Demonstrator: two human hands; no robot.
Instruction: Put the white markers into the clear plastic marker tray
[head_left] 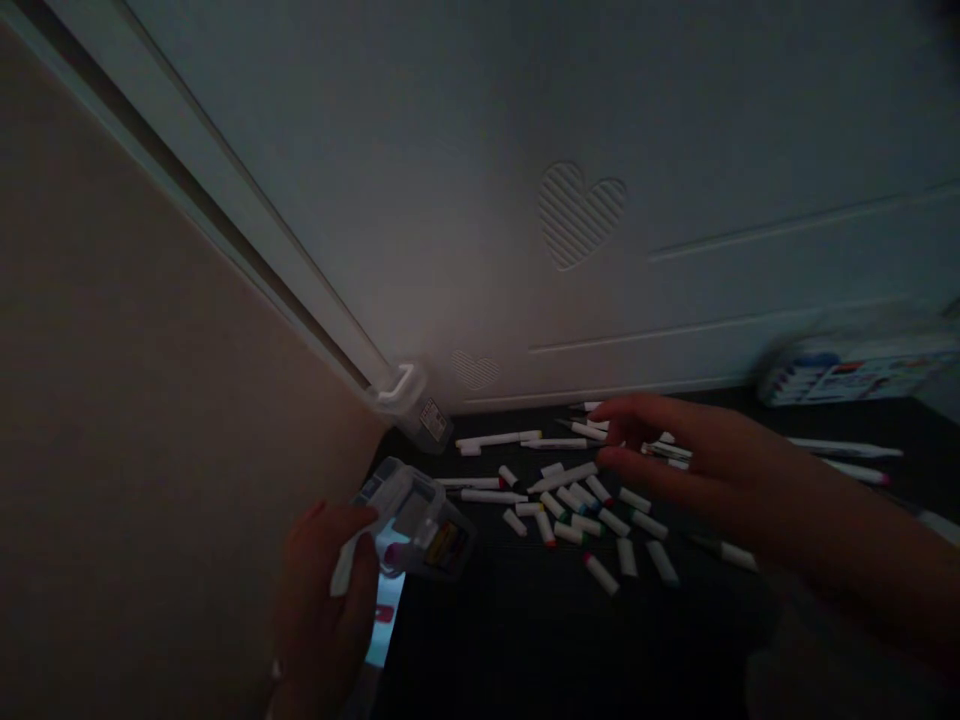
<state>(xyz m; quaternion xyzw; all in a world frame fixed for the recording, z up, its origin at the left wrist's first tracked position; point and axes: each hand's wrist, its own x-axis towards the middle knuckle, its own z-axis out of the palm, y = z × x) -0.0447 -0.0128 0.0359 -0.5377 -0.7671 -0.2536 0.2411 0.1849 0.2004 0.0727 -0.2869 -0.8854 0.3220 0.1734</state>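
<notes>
My left hand (326, 575) is at the lower left, thumb and fingers closed on a short white marker piece (343, 565); whether it is a cap or a whole marker I cannot tell. Just beyond it stands a clear plastic container (442, 535) with a dark label. My right hand (667, 445) reaches in from the right over the markers, thumb and fingertips apart. Beneath and beside it lie white markers (559, 444) without caps. Several loose marker caps (588, 524) with coloured ends are scattered in front of them.
A second clear container (420, 415) stands in the corner against the white panel (465, 200). A plastic-wrapped pack (855, 370) sits at the back right of the dark tabletop (517, 640). A lit screen (386, 610) shows beside my left hand.
</notes>
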